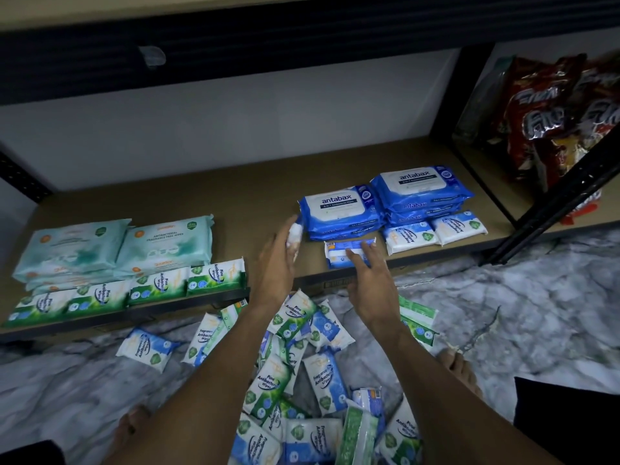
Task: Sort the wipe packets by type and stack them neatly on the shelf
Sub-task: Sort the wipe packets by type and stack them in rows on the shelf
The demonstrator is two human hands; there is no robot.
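so, both bare forearms reach forward from the bottom of the view, roughly side by side, toward the front of the brown board shelf (235, 196). the left hand (278, 256) stands on edge with its palm turned inward. its fingers are curled round a small white crinkled wipe packet (295, 233), held just beside the nearer stack of glossy blue antabax packs (339, 209). the right hand (369, 283) is palm down with its fingers straight and close together. their tips rest on a small blue-and-white flat packet (339, 255), not pinching it. that packet lies at the shelf's front edge, just in front of the nearer blue stack.

a second, taller blue stack (419, 189) sits to the right, with two small white-and-blue soft packets (409, 236) in front of it. on the left part of the shelf lie pale teal pillowy packs (117, 246), and a row of small green-and-white pine packets (157, 285) lines the front edge before them. below the arms, a loose heap of mixed green and blue small packets (302, 380) is spread on the grey marble-patterned floor (520, 313). shiny red crumpled snack bags (553, 112) fill the neighbouring bay on the right.
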